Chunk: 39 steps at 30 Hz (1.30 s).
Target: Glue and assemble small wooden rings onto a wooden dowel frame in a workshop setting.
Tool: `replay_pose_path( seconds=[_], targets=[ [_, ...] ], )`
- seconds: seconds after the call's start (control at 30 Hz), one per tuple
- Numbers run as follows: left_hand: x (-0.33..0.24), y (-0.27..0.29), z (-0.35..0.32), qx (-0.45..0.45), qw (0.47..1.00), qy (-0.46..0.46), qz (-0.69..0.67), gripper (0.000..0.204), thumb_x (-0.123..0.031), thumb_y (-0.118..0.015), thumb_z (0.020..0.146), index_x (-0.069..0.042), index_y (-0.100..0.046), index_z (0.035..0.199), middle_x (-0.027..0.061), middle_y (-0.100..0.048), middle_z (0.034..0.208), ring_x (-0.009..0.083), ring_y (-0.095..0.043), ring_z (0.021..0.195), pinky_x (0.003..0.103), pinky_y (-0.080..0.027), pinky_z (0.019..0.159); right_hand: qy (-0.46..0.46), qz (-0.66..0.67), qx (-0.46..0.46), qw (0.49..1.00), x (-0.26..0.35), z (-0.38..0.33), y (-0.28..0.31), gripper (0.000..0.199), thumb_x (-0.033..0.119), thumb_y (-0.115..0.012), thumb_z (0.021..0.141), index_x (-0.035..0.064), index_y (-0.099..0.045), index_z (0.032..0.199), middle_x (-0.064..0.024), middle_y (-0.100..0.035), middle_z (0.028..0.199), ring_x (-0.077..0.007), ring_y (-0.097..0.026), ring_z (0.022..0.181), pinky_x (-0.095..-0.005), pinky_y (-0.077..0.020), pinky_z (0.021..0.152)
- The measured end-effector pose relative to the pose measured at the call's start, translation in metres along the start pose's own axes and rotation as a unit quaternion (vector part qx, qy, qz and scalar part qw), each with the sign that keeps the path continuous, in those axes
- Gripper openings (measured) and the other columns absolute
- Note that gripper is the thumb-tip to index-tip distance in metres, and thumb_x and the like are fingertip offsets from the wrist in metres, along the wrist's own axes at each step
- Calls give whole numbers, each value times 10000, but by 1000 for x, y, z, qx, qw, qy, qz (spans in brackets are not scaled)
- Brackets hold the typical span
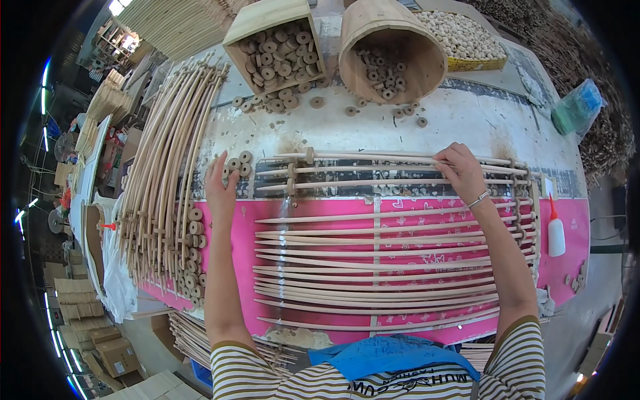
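Note:
My left hand (221, 187) is over the table with thumb and fingers apart, right beside a small group of wooden rings (244, 159). My right hand (461, 172) pinches a slim wooden rod (393, 155) near its right part, among the far rods of a row. Two wooden rings (309, 155) sit on the left ends of the far rods. Nearer me, several bare rods (373, 270) lie side by side across a pink sheet (567, 227). Their right ends reach a line of rings (519, 220) along a wooden strip.
At the left lies a bundle of rods (160, 160) with rings on them, beside stacked rings (194, 240). A tipped wooden box (267, 20) and a round tub (393, 27) hold rings at the back. Beads fill a tray (467, 63). A white glue bottle (555, 233) stands right.

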<state>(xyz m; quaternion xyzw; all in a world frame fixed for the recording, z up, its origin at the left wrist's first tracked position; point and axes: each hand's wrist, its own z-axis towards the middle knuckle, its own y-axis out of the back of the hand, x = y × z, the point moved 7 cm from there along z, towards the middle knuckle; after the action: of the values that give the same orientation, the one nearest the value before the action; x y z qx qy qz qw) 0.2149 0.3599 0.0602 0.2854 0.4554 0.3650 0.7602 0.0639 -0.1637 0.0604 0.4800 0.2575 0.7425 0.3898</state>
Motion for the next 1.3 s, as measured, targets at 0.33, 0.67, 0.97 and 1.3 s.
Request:
replay_pose_path(
  seconds=[0.33, 0.67, 0.97, 1.3],
  targets=[
    [16, -27, 22, 118, 991, -10, 55, 578, -155, -806, 877, -147, -654, 1435, 123, -678, 1349, 324, -695, 1127, 449, -533, 980, -11, -17, -3, 1000, 1, 0, -1, 128, 95, -779, 844, 53, -722, 951, -79, -648, 899, -294, -608, 899, -402, -506, 802],
    [13, -23, 21, 85, 972, -65, 209, 413, -106, -733, 925, -138, -703, 1335, 118, -715, 1249, 348, -664, 1183, 486, -513, 960, 2, -21, -17, 1000, 7, -7, 6, 201, 98, -793, 828, 55, -738, 1017, -84, -662, 940, -305, -615, 935, -417, -505, 857],
    [-12, 6, -45, 79, 943, 178, -271, 382, -135, -682, 1043, 18, -665, 1392, 37, -724, 1210, 103, -642, 1063, 265, -504, 961, 41, 47, 124, 990, 62, -45, -9, 237, 170, -847, 802, 76, -762, 1002, -79, -671, 929, -301, -624, 911, -428, -505, 843],
    [-6, 17, -108, 87, 883, 309, -341, 354, -242, -675, 1069, -54, -693, 1369, -19, -727, 1189, 53, -629, 1048, 236, -488, 903, -84, 149, 123, 978, 50, -56, -14, 197, -42, -776, 831, 2, -659, 983, -102, -634, 936, -243, -671, 825, -323, -560, 706]
  ],
)
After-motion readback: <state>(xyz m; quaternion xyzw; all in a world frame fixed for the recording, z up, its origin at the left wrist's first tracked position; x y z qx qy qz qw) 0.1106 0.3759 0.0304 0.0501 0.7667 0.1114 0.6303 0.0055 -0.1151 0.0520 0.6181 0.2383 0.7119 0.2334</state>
